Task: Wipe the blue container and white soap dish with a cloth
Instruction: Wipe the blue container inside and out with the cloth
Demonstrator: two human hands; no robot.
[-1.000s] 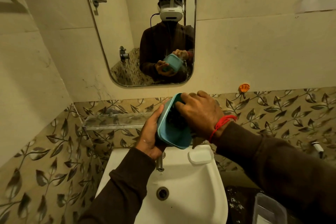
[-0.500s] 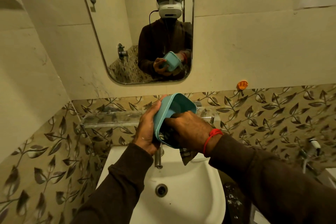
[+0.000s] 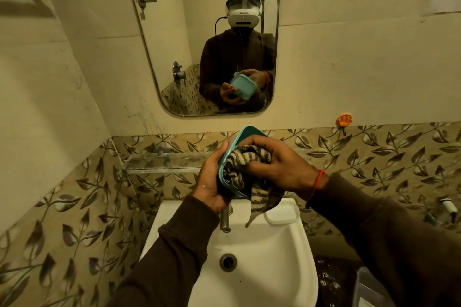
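A blue container (image 3: 247,133) is held on its side above the sink, its opening facing right. My left hand (image 3: 212,179) grips it from the left and underneath. My right hand (image 3: 279,164) presses a striped brown and cream cloth (image 3: 243,164) into the container's opening; a tail of the cloth hangs down below the rim. The white soap dish (image 3: 283,215) sits on the sink's back right corner, partly hidden by the hanging cloth.
A white sink (image 3: 252,269) with a drain and a metal tap (image 3: 225,219) lies below my hands. A glass shelf (image 3: 162,161) runs along the leaf-patterned tiles. A mirror (image 3: 199,32) hangs above. An orange hook (image 3: 344,119) is on the wall, and a clear container (image 3: 369,289) stands at the lower right.
My right hand has shifted inside the container, and the striped cloth now shows bunched in the opening. The view has tilted down, so the soap dish is in sight again.
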